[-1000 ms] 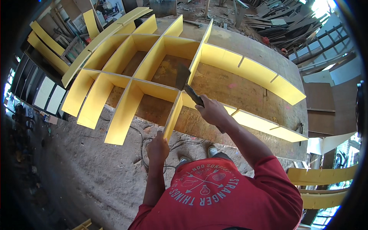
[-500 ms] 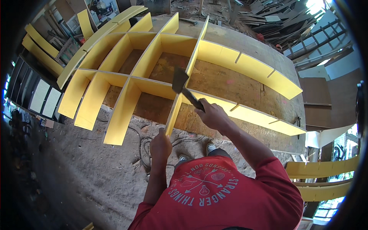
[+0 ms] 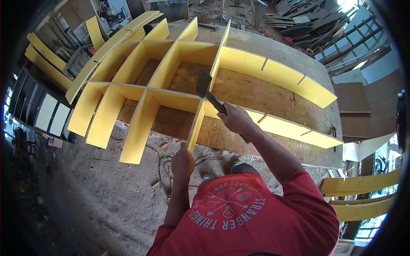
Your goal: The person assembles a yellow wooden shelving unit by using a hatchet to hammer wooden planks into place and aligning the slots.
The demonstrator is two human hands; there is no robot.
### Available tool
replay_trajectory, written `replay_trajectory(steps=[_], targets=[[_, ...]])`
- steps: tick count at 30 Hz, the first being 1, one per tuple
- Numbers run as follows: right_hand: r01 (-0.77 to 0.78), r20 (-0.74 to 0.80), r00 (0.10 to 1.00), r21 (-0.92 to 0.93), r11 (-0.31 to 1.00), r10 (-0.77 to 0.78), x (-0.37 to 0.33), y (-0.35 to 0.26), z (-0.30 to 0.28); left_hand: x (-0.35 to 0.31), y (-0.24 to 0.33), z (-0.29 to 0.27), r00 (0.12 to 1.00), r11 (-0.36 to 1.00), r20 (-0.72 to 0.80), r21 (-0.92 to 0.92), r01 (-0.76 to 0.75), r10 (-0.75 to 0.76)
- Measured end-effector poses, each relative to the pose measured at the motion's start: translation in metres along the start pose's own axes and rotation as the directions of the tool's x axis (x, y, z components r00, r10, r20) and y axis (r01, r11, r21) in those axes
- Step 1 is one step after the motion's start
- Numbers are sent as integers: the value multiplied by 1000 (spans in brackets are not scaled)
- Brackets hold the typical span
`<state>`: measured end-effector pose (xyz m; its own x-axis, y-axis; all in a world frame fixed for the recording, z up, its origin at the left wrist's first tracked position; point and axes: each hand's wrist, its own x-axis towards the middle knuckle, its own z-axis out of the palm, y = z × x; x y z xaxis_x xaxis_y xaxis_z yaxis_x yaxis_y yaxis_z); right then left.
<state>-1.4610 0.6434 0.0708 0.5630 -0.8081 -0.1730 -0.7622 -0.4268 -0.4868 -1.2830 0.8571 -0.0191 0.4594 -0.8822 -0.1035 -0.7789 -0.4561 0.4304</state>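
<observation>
A grid of interlocking yellow boards (image 3: 171,64) stands on edge on a large wooden workbench (image 3: 273,98). My right hand (image 3: 235,120) grips the handle of a hatchet (image 3: 204,83), whose dark blade is raised over the crossing of two boards. My left hand (image 3: 183,161) holds the near end of one yellow cross board (image 3: 195,128) at the bench's front edge. My red printed shirt (image 3: 243,217) fills the lower middle of the view.
More yellow boards lean at the far left (image 3: 42,55) and lie stacked at the right (image 3: 363,187). Scrap timber is piled at the back right (image 3: 299,21). A cable (image 3: 162,166) lies on the dusty floor by my feet.
The hatchet blade has risen and swung forward over the board joint. My left hand has stayed on the near end of the cross board.
</observation>
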Motion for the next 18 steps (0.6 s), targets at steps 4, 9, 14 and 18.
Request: replay_trajectory(steps=[4, 9, 14, 18], targets=[[14, -202, 979, 163, 987, 20, -12, -24, -10, -1, 4, -8, 997, 998, 60, -8, 58, -57], [-77, -48, 996, -67, 995, 73, 2, 20, 33, 5, 8, -9, 999, 999, 42, -31, 21, -20], [-69, -1, 998, 1, 998, 69, -2, 19, 12, 12, 16, -17, 986, 995, 146, -38, 90, -83], [-57, 37, 998, 320, 946, 48, 5, 43, -1, 45, 32, -4, 989, 989, -120, -110, -102, 89]])
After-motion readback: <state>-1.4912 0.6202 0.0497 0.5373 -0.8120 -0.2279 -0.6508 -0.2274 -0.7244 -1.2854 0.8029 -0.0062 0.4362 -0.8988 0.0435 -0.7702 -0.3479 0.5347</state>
